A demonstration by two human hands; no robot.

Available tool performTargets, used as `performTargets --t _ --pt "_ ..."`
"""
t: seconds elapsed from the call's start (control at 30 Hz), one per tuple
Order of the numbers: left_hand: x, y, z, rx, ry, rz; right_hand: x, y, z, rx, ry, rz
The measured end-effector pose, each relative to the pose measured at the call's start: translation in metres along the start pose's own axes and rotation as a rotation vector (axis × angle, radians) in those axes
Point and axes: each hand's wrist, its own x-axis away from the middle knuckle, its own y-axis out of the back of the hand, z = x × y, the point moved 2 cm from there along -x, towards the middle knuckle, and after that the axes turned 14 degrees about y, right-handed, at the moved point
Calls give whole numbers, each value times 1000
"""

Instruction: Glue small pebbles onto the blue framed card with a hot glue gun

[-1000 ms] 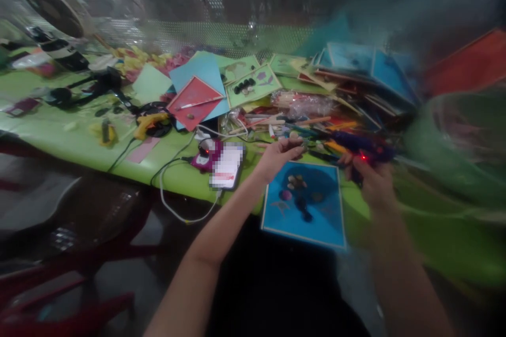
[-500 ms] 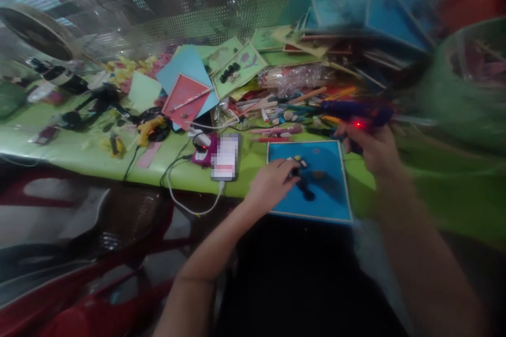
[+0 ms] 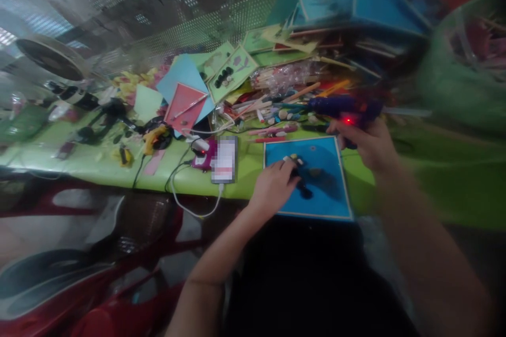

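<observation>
A blue board point(image 3: 328, 152) with a pale wooden frame lies at the table's front edge. Black pebbles point(image 3: 305, 192) run in a row on it, with small white and yellow pebbles point(image 3: 294, 158) just above and a dull, dark pebble point(image 3: 315, 172) to the right. My left hand point(image 3: 274, 184) is over the board's left side, its fingers curled down and closed on a black pebble, which they partly hide. To the right of the board, my right hand point(image 3: 371, 142) grips a purple-blue glue gun point(image 3: 343, 108), its red light lit and its nozzle pointing left.
A phone point(image 3: 224, 160) on a white cable lies left of the board, beside a magenta power strip point(image 3: 203, 155). Pens and sticks point(image 3: 272, 110) crowd behind. Framed pictures point(image 3: 233, 71) and stacked blue boards point(image 3: 379, 2) stand farther back; a green tub point(image 3: 458, 73) is at right.
The view has shifted and tilted slightly. My left hand stays on the pebbles, and my right hand keeps hold of the glue gun, with little visible movement.
</observation>
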Motion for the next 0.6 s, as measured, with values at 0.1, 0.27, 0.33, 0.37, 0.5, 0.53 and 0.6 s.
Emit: performTargets --t 0.1,0.27,0.33,0.37,0.5,0.53,0.6 --pt "-1 0 -3 -10 26 -22 0 -1 1 -25 10 -9" --pt "-2 2 -5 -9 66 -7 0 -3 2 -22 5 -13" --pt "-1 2 -5 1 68 -6 1 -3 3 -17 8 -8" --pt "0 2 -4 7 66 -8 1 -3 4 -15 10 -7" --pt "2 3 -1 18 55 -12 1 -2 6 2 8 0" --pt "3 4 0 20 59 -13 1 -2 6 3 9 0" --pt "4 4 1 28 70 -11 1 -2 7 -4 14 3"
